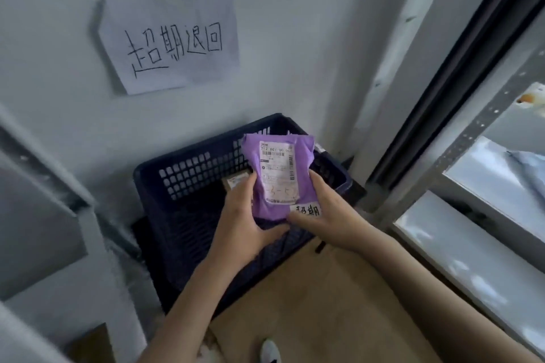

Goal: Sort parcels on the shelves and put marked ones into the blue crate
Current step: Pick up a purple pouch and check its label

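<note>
A purple parcel [277, 174] with a white shipping label and a handwritten white tag at its lower right is held above the dark blue crate [188, 186]. My left hand [250, 221] grips its lower left edge, thumb on the front. My right hand [327, 215] grips its right side and bottom, thumb just below the tag. The crate stands on the floor against the wall. A small brown parcel [236, 181] lies inside it, partly hidden behind my left hand.
A handwritten paper sign [174, 41] is stuck on the wall above the crate. A metal shelving unit [472, 138] with pale parcels stands at the right. Grey shelf parts [44, 200] stand at the left. A shoe [269, 351] shows on the brown floor below.
</note>
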